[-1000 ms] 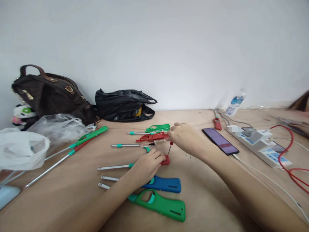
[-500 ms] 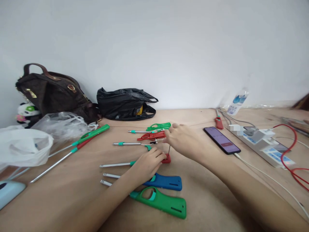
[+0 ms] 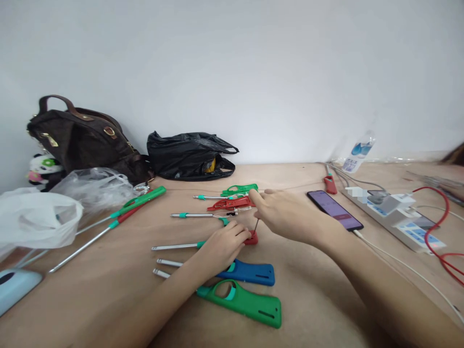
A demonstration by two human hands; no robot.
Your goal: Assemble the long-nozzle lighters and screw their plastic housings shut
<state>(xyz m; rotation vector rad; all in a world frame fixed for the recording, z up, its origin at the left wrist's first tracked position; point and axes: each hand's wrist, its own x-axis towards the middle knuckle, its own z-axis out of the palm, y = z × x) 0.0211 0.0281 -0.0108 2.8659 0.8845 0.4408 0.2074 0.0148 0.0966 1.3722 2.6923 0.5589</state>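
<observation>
My left hand (image 3: 225,245) presses a red gas lighter (image 3: 253,238) flat on the table, its fingers closed over the handle and covering most of it. A thin screwdriver (image 3: 256,226) stands nearly upright with its tip on the handle's end. Its grip is hidden inside my closed right hand (image 3: 282,212). Nearer me, a blue lighter (image 3: 253,272) and a green lighter (image 3: 253,305) lie whole, partly behind my left forearm. Beyond my hands are a red casing half (image 3: 226,204), a green casing half (image 3: 241,188) and a metal lighter tube (image 3: 192,215) with wires.
On the left lie more long lighters (image 3: 139,203), plastic bags (image 3: 43,217), a dark backpack (image 3: 83,140) and a black bag (image 3: 188,154). To the right are a phone (image 3: 333,210), a power strip (image 3: 391,217) with cables, a small red lighter (image 3: 330,184) and a bottle (image 3: 358,153).
My right hand has turned and dropped slightly around the screwdriver, whose tip stays on the red lighter. My left hand keeps its place. The whole view has shifted a little.
</observation>
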